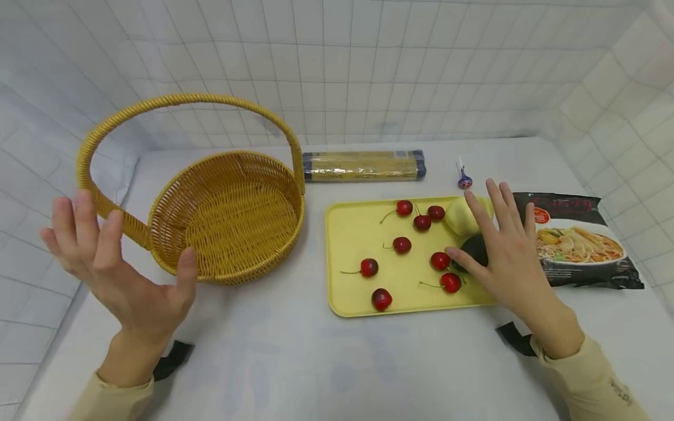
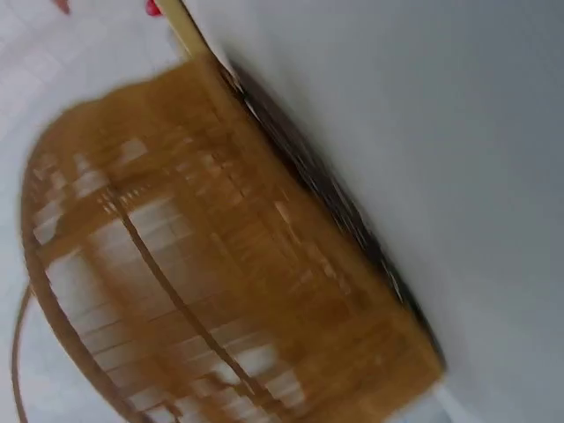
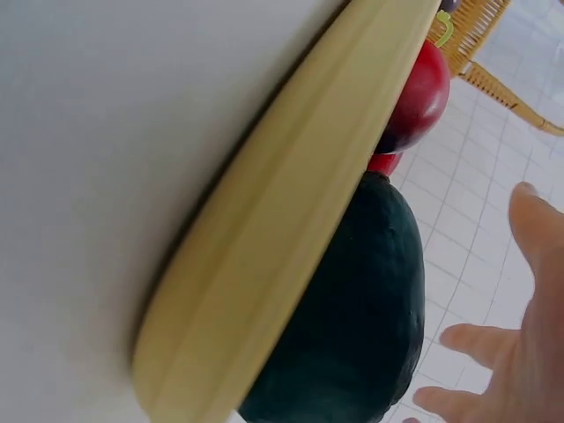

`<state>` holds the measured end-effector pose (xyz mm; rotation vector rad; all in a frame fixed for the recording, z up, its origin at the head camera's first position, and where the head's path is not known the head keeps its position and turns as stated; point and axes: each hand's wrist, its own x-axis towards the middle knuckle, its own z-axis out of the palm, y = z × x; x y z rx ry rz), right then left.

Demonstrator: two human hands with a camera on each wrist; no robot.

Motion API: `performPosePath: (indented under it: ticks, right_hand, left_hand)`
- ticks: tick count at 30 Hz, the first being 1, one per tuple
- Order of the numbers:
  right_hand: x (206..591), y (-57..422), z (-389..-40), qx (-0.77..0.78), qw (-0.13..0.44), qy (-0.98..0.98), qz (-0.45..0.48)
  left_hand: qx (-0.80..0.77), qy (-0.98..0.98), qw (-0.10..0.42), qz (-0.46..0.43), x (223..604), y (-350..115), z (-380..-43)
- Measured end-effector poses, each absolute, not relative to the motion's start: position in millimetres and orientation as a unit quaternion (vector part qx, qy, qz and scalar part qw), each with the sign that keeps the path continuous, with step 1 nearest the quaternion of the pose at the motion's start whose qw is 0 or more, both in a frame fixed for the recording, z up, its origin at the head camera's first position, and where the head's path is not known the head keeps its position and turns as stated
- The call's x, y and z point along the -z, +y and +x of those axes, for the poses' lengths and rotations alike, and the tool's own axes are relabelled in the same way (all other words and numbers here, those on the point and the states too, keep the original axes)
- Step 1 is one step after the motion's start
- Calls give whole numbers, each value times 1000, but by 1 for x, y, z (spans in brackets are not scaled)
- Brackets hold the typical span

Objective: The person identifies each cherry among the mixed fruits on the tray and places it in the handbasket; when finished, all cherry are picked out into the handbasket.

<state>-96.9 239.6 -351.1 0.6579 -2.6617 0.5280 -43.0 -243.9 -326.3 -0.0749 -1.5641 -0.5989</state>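
Note:
My left hand (image 1: 131, 286) is raised with fingers spread, in front of the left end of the handle of a yellow wicker basket (image 1: 231, 275). It holds nothing. The left wrist view shows the basket's woven side (image 2: 256, 229), blurred. On the right, my right hand (image 1: 505, 257) hovers spread-fingered over the right end of a yellow tray (image 1: 347, 292). Partly hidden beneath it are a dark green, smooth avocado-like fruit (image 3: 352, 308) and a pale yellow-green fruit (image 1: 463, 216). Several red cherries (image 1: 402, 245) with stems lie scattered across the tray.
Behind the tray lies a long gold package with dark blue ends (image 1: 363, 166). A wrapped lollipop (image 1: 464, 180) lies behind the tray's right part. To the right is a black noodle packet (image 1: 579, 251). Grid-patterned white walls (image 1: 347, 76) enclose the table's back and sides.

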Motion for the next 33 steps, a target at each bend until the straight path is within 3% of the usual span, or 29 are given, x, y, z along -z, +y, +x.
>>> performPosePath:
  ticks: [4,7,14,17,22,33]
  right_hand:
    - [351,242,-98,-171,172,-938,247]
    - [352,243,-97,-165,175,-936,257]
    - [352,241,-93,-170,195,-928,270]
    - [352,239,-94,-171,199,-927,270]
    - [355,234,-91,-176,192,-928,266]
    - [358,229,-90,-194,178,-926,270]
  left_hand:
    - [281,-713,642,29,335,-267,-37]
    - [359,-735,574,27,337,-283,-32]
    - [673,-697,246,20,378,-322,-43]
    - [720,-670,178,23,384,-330,-51]
    - [697,-688,201,-13,380,-337,-58]
    - [559,-762,317,80,381,-322,-48]
